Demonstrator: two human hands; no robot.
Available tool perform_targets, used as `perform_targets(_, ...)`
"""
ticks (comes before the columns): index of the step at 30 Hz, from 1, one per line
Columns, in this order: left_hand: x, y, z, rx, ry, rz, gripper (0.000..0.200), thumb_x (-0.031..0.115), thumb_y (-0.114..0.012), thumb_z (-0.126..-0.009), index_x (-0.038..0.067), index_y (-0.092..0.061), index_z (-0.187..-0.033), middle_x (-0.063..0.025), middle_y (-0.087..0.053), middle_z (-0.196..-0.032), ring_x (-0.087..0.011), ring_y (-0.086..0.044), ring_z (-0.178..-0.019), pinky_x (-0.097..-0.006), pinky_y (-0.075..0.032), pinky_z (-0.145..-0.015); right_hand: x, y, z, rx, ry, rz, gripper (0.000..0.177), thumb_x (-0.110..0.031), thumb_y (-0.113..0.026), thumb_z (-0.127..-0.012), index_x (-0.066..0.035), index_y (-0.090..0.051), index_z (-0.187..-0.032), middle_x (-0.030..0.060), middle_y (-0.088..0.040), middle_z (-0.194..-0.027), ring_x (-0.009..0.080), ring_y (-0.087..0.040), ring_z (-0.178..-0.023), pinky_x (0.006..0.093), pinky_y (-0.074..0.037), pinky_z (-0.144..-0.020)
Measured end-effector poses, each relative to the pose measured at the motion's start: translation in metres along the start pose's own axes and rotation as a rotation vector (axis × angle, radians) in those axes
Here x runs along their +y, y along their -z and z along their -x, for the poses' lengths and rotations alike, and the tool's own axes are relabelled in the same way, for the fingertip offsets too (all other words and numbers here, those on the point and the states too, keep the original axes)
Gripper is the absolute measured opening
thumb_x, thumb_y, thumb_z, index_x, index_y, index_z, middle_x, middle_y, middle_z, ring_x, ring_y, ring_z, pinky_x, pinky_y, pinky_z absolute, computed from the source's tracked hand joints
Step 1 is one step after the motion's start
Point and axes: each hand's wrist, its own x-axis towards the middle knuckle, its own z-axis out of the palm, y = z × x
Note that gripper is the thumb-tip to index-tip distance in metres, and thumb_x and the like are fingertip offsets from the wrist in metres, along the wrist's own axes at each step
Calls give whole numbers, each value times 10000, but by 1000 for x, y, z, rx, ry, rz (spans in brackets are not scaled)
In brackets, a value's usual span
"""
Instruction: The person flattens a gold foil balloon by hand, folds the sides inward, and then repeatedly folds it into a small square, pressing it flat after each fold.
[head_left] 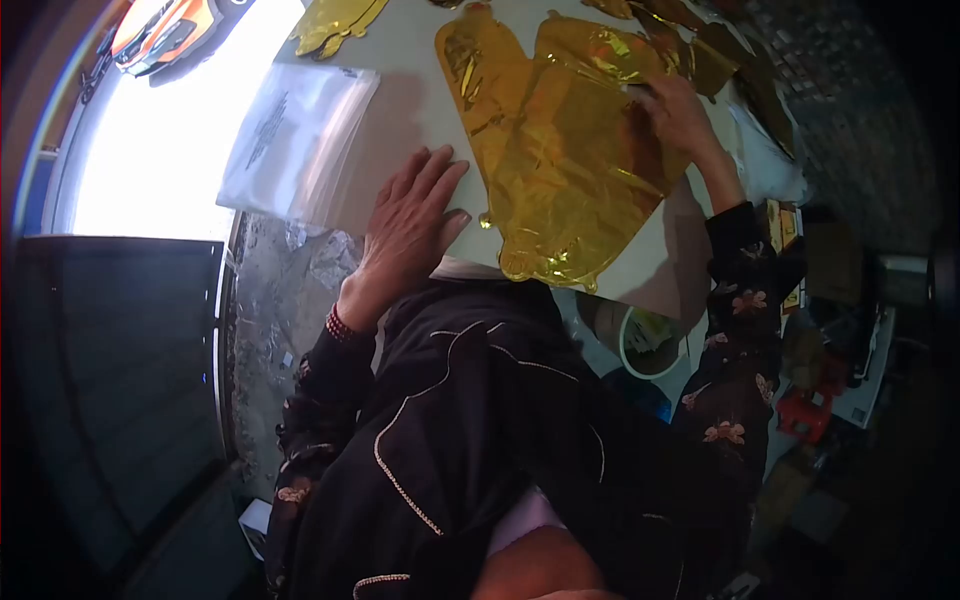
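A flat gold foil balloon (570, 170) lies across the table (400, 120) in front of me, its surface creased and shiny. My left hand (412, 205) rests on the table just left of the foil, fingers stretched out and holding nothing. At the balloon's upper right side, my right hand (678, 118) has its fingers bent and closed on the foil; the fingertips are partly hidden. A stack of clear plastic bags (290, 140) lies to the left of my left hand.
More gold foil pieces (335, 22) lie at the table's far left, and others (715, 60) at the far right. Below the table's near edge stands a white bucket (628, 350) with something inside. A red stool (803, 412) is on the floor at right.
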Motion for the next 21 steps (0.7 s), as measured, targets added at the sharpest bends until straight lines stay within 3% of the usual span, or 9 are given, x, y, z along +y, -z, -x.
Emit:
perform_targets(2, 8, -1, -5, 24, -5, 5, 581, 214, -669, -922, 114, -471, -1459, -102, -431, -1545, -353, -341, -1458, -501, -309, -1165, 12, -9, 2, 263, 147, -48, 529, -358, -659, -960, -35, -553, -1366, 189, -591, -1333, 390, -508, -1255, 467, -408, -1065)
perform_targets(3, -8, 0, -4, 44, -27, -37, 569, 218, -657, -933, 118, -472, -1461, -103, -430, -1546, -351, -344, -1456, -499, -308, -1165, -7, -21, -7, 288, 174, -93, 539, -376, -646, -965, -34, -551, -1370, 188, -587, -1344, 394, -498, -1273, 464, -403, -1074)
perform_targets(5, -5, -11, -16, 92, -58, -34, 545, 226, -634, -954, 125, -474, -1465, -104, -429, -1548, -348, -351, -1451, -495, -307, -1165, -21, -7, -5, 272, 231, -124, 561, -414, -621, -975, -30, -547, -1378, 186, -579, -1366, 400, -478, -1307, 459, -393, -1093)
perform_targets(11, -14, -17, -48, 11, -107, -132, 498, 305, -537, -1016, 231, -457, -1502, -47, -409, -1577, -313, -312, -1484, -481, -241, -1210, -44, -21, 4, 59, 230, 107, 785, -624, -559, -943, -124, -412, -1530, 126, -374, -1594, 344, -318, -1476, 488, -287, -1202)
perform_targets(14, -26, -17, -55, 36, -173, -144, 491, 325, -536, -1012, 245, -466, -1492, -38, -427, -1562, -291, -321, -1478, -460, -218, -1223, -40, -16, 1, 18, 250, 39, 837, -663, -560, -923, -164, -358, -1564, 95, -318, -1627, 325, -292, -1493, 510, -259, -1216)
perform_targets(17, -32, -14, -53, 39, -181, -149, 489, 315, -529, -1011, 247, -470, -1492, -38, -436, -1556, -287, -318, -1480, -451, -204, -1227, -41, -14, 4, 13, 312, 18, 794, -598, -575, -945, -151, -356, -1564, 122, -345, -1608, 346, -310, -1480, 476, -255, -1220)
perform_targets(21, -38, -13, -51, 45, -189, -164, 481, 272, -523, -1003, 243, -484, -1482, -40, -448, -1547, -282, -323, -1477, -446, -210, -1225, -42, -10, 7, -23, 342, 8, 814, -616, -584, -930, -170, -351, -1569, 111, -339, -1614, 336, -298, -1487, 470, -241, -1232)
